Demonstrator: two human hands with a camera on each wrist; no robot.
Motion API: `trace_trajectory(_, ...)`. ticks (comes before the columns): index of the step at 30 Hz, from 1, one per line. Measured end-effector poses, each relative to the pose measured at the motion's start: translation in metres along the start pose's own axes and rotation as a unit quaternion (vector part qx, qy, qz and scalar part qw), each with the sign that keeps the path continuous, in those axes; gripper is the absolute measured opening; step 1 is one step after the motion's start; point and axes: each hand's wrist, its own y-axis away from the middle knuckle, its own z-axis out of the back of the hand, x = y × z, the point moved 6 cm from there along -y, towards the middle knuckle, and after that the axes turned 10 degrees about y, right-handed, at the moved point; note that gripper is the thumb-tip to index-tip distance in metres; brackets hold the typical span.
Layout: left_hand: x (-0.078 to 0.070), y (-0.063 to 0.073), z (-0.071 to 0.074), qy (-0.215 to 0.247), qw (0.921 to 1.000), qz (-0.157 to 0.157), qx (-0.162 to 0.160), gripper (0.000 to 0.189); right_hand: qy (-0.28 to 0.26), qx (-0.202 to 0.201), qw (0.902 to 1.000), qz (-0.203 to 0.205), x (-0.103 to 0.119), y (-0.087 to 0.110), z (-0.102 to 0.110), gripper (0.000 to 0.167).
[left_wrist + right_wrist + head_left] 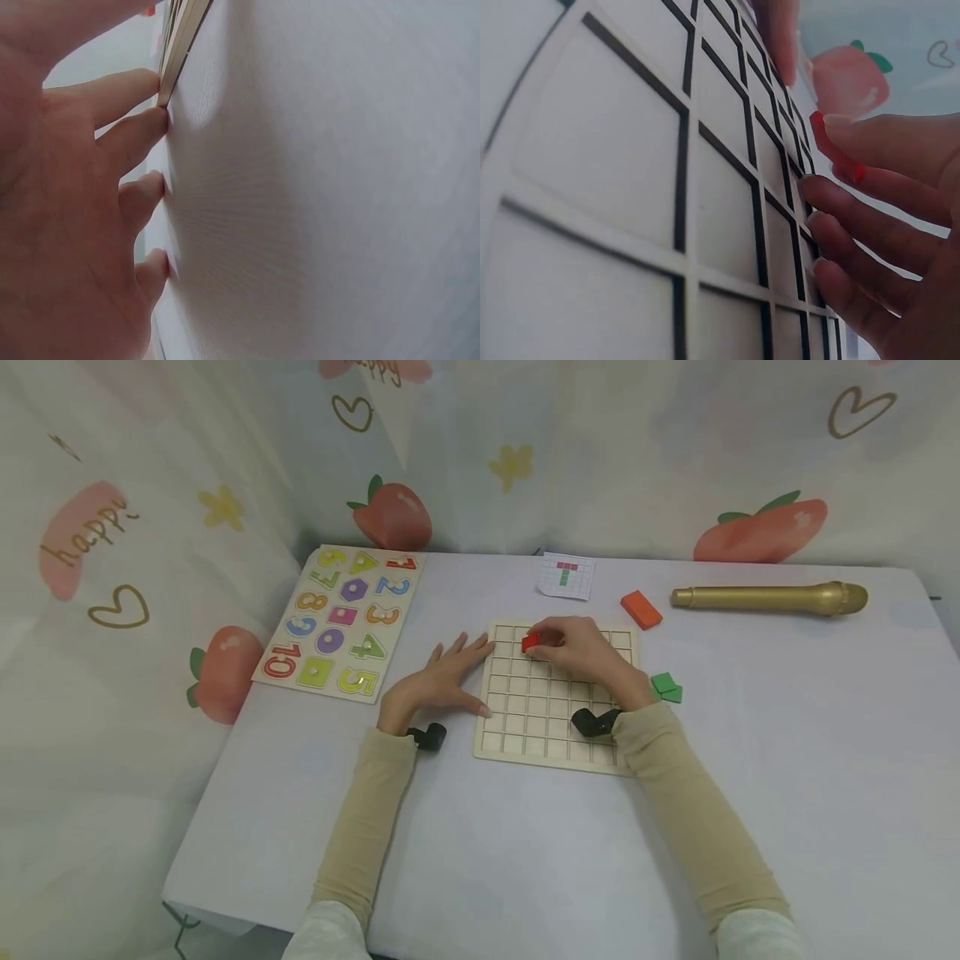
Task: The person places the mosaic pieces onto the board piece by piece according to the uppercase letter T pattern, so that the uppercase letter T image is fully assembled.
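A pale wooden grid board lies on the table, its square cells marked off by raised strips. Over its upper part, my right hand pinches a small red tile between thumb and fingers. In the right wrist view the red tile is tilted, and the other fingertips are close to the board's surface. My left hand has its fingers spread at the board's left edge, the thumb over that edge. Left fingertips rest on the tabletop in the left wrist view.
A pattern card with a red and green T lies behind the board. Orange tiles and green tiles lie at its right. A golden microphone-shaped object is further right; a number-and-shape puzzle sits at left.
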Motion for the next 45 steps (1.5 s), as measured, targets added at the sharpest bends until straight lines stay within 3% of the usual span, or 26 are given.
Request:
trace_trajectory(6,0.000,-0.001,0.000,-0.003,1.0000,0.002,-0.001,0.111,0.012,0.003,0.9998,0.018,0.004,-0.005,-0.005,0.034)
trace_trajectory(14,0.003,-0.002,0.000,0.003,1.0000,0.006,0.001,0.111,0.023,-0.006,0.9997,-0.003,-0.002,0.004,0.003,0.039)
trace_trajectory(22,0.007,-0.003,-0.001,-0.008,0.9998,0.018,0.000,0.112,0.035,-0.006,0.9994,0.007,-0.010,0.009,0.005,0.035)
trace_trajectory(38,0.003,-0.001,-0.001,0.001,1.0000,0.008,0.003,0.111,0.045,-0.017,0.9987,0.019,-0.013,0.008,0.000,0.036)
trace_trajectory(45,0.001,0.000,-0.001,-0.005,1.0000,0.008,-0.002,0.111,0.022,-0.019,0.9994,0.019,-0.010,0.024,0.009,0.037)
